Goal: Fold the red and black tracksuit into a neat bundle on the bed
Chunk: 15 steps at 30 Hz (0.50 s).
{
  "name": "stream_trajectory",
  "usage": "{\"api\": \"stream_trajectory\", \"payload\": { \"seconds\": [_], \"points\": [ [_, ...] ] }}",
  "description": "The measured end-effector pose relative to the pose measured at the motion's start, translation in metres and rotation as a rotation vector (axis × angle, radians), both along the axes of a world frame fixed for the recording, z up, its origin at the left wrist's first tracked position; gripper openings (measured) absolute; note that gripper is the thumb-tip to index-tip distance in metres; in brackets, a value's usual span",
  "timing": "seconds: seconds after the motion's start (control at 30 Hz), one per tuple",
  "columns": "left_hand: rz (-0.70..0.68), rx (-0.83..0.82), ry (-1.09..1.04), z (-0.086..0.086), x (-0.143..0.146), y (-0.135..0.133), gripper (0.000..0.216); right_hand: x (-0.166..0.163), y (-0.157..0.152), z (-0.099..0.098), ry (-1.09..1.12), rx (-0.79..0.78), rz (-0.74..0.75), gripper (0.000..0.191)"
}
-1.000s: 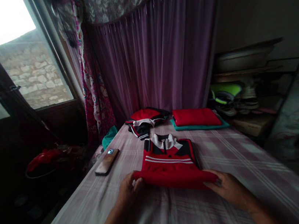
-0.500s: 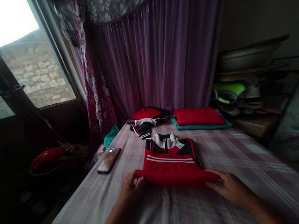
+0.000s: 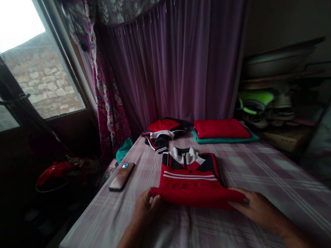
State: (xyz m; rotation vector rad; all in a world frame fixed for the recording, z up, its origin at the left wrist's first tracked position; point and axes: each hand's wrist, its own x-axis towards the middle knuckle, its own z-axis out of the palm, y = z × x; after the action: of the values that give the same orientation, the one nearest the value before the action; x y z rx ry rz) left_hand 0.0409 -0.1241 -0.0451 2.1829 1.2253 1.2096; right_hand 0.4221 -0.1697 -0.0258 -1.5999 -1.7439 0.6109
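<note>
At the far left a window [image 3: 23, 74] looks onto a stone wall, and below it in the dim corner lies a red bundle [image 3: 53, 172]. Moving right, a phone [image 3: 121, 176] lies flat near the left edge of the bench [image 3: 112, 226], which is covered with a pale checked cloth.

The left hand [image 3: 145, 209] rests on the cloth at the near left corner of the folded red shirt [image 3: 192, 184], fingers curled and pinching that corner's edge. The shirt lies flat in the middle of the bench, collar away from the person, with white stripes across the chest and a black and white collar. The right hand [image 3: 256, 209] is at the shirt's near right corner, fingers loosely bent with their tips touching the fold; whether they grip the cloth or only press on it I cannot tell.

Behind the shirt, towards the purple curtain [image 3: 181, 64], a loose red and black garment [image 3: 162, 130] is heaped, and just to its right a folded red cloth [image 3: 220, 128] sits on a teal one [image 3: 226, 141]. At the far right, dark shelves [image 3: 287, 94] hold a basin and some bowls.
</note>
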Motion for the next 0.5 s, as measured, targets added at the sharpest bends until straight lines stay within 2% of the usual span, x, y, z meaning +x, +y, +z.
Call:
{"api": "stream_trajectory", "payload": {
  "seconds": [0.5],
  "points": [
    [0.021,-0.036,-0.008,0.0061,0.0019,-0.0039,0.036,-0.0021,-0.0012,0.0013,0.01,0.009,0.002,0.046]
  ]
}}
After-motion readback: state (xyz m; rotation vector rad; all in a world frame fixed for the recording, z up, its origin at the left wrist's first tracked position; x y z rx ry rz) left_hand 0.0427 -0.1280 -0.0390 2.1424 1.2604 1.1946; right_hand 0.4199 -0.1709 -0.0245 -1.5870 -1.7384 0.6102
